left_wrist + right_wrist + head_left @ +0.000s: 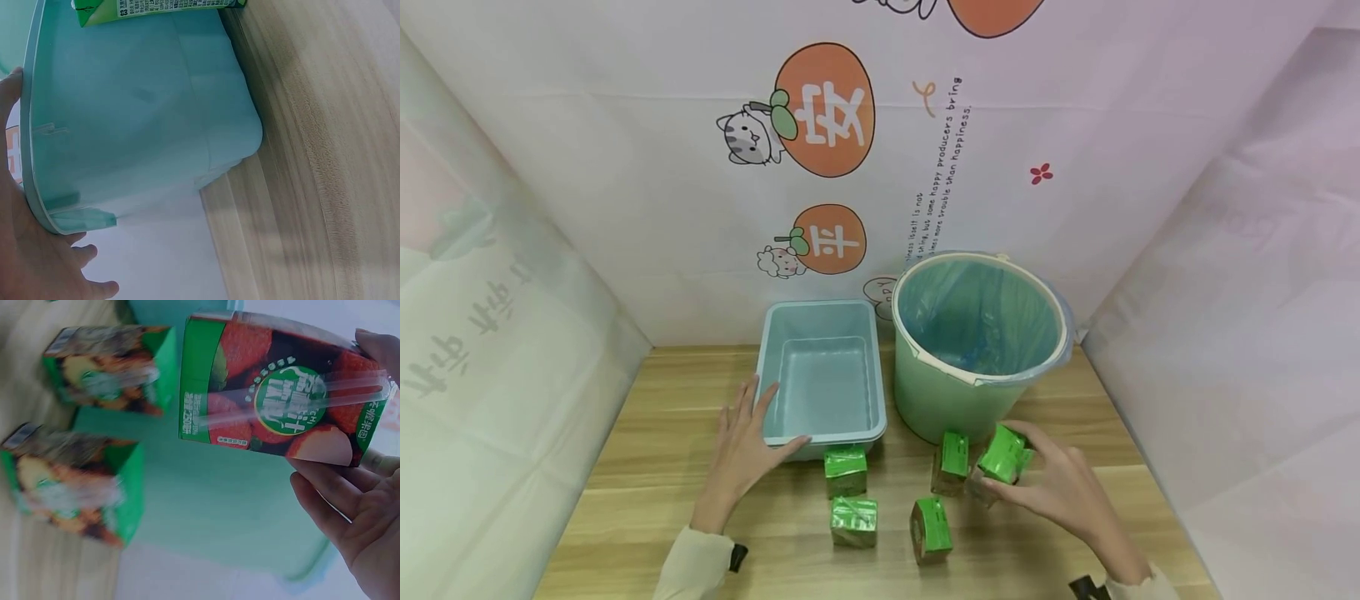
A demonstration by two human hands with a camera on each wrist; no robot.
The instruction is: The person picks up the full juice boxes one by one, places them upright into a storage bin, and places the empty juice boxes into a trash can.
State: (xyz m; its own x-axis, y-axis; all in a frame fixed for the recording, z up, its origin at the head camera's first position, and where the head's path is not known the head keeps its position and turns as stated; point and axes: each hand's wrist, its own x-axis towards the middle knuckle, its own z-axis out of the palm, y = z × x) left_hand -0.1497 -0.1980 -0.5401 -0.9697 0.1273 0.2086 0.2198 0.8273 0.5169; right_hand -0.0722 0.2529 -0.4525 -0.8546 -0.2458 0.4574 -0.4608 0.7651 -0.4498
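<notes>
My right hand [1063, 487] grips a juice carton [1004, 454] with a green top, holding it in front of the bucket. In the right wrist view this carton [269, 394] shows red fruit pictures and a wrapped straw on its side. My left hand [741, 454] rests at the front left corner of a light blue plastic basin [882, 392], fingers spread and touching its rim. One carton [846, 472] stands against the basin's front, with a second [853, 522] nearer me. Two others, a carton [931, 531] and a carton [951, 462], stand left of my right hand.
A pale green bucket [936, 404] with a blue liner bag stands at the back right, beside the basin. White printed cloth [625, 167] walls in the wooden table [632, 500] at the back and on both sides.
</notes>
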